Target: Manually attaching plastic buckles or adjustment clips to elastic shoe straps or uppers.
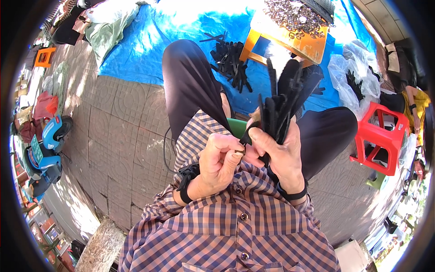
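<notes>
In front of my lap, my right hand (284, 147) is closed round a bundle of black straps (283, 97) that fans upward and away from me. One strap end bends down toward my left hand (219, 158). The left fingertips pinch a small dark metal buckle (239, 151) at that end; its exact shape is partly hidden by the fingers. A heap of similar black straps (231, 63) lies beyond my knees on a blue tarp (131, 59). Many small metal buckles (297, 20) are piled on a yellow stool (312, 47).
A red plastic stool (383, 136) stands to the right, near a clear plastic bag (358, 72) with black pieces inside. Part of something green (238, 127) shows between my legs. At the far left are a blue scooter (47, 149) and an orange stool (44, 56). Other people sit at the edges.
</notes>
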`<action>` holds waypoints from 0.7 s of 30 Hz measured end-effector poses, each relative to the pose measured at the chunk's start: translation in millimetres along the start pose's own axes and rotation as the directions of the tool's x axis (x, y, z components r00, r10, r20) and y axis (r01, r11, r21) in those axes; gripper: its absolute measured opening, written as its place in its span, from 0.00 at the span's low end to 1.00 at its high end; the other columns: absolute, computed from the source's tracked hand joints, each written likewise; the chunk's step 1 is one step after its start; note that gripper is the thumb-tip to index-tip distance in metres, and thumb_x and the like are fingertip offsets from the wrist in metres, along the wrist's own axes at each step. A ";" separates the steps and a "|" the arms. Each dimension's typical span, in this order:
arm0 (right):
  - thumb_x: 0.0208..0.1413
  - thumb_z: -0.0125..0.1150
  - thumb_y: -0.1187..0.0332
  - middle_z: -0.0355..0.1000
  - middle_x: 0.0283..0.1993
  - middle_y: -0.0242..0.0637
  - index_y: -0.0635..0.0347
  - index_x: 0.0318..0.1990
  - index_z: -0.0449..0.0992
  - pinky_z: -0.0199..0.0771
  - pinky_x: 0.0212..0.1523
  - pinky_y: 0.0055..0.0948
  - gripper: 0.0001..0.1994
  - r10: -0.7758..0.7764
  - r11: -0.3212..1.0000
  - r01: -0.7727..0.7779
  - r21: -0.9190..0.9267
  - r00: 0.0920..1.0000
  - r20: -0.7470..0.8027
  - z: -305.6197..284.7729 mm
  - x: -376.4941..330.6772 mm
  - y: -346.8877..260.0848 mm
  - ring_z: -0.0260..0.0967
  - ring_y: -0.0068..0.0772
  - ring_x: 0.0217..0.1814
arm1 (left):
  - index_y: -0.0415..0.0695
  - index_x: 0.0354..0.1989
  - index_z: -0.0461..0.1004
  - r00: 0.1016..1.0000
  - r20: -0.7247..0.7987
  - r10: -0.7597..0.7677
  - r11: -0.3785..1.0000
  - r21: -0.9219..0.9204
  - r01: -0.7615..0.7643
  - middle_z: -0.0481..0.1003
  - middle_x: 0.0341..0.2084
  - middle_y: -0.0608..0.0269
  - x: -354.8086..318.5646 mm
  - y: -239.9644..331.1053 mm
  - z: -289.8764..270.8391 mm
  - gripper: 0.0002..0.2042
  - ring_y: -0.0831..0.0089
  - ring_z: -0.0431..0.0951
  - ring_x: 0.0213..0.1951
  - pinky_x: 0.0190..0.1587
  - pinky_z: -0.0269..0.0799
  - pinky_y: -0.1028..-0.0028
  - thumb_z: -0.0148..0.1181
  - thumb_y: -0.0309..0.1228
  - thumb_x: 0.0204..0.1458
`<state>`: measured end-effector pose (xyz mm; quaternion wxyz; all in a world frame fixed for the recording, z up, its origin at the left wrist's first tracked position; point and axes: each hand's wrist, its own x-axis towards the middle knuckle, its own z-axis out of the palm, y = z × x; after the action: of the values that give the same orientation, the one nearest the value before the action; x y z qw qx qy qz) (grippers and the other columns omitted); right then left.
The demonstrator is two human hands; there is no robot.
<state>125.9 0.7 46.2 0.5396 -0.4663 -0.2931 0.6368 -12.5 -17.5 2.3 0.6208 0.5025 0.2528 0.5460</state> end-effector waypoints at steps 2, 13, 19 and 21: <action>0.51 0.57 0.80 0.64 0.20 0.28 0.67 0.40 0.69 0.55 0.12 0.17 0.09 -0.030 0.987 0.032 -0.159 0.999 0.016 3.7 1.0 -4.9 0.60 0.15 0.14 | 0.38 0.39 0.58 0.999 0.028 0.024 0.983 0.179 -0.028 0.73 0.27 0.53 1.0 5.0 -5.2 0.05 0.68 0.78 0.27 0.29 0.70 0.81 0.44 0.27 0.59; 0.48 0.58 0.81 0.66 0.23 0.30 0.66 0.36 0.68 0.56 0.17 0.17 0.08 0.013 0.998 -0.009 0.057 0.998 -0.066 3.7 -4.0 -1.1 0.59 0.15 0.17 | 0.36 0.40 0.59 0.995 -0.065 -0.073 0.996 0.038 0.076 0.73 0.29 0.53 -0.1 4.8 1.1 0.06 0.66 0.79 0.30 0.33 0.76 0.76 0.44 0.25 0.58; 0.50 0.57 0.81 0.66 0.20 0.27 0.66 0.34 0.70 0.57 0.16 0.16 0.05 -0.104 0.995 0.104 0.001 0.993 -0.059 4.9 -6.3 1.4 0.61 0.14 0.18 | 0.36 0.40 0.59 0.997 -0.033 -0.075 0.997 0.010 0.075 0.74 0.29 0.52 0.6 7.7 -0.4 0.06 0.66 0.79 0.30 0.32 0.76 0.77 0.44 0.24 0.58; 0.49 0.58 0.80 0.66 0.21 0.28 0.65 0.34 0.70 0.59 0.17 0.17 0.05 -0.125 0.992 0.125 -0.009 0.991 -0.044 4.1 -8.0 3.0 0.63 0.15 0.20 | 0.36 0.40 0.59 0.996 -0.045 -0.071 0.989 0.127 0.077 0.74 0.29 0.53 2.9 14.1 1.3 0.06 0.65 0.79 0.31 0.32 0.76 0.77 0.45 0.24 0.58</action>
<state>120.8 -7.2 47.4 0.5833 -0.4626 -0.3117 0.5905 -16.5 -16.7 16.2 0.6017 0.5209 0.3184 0.5150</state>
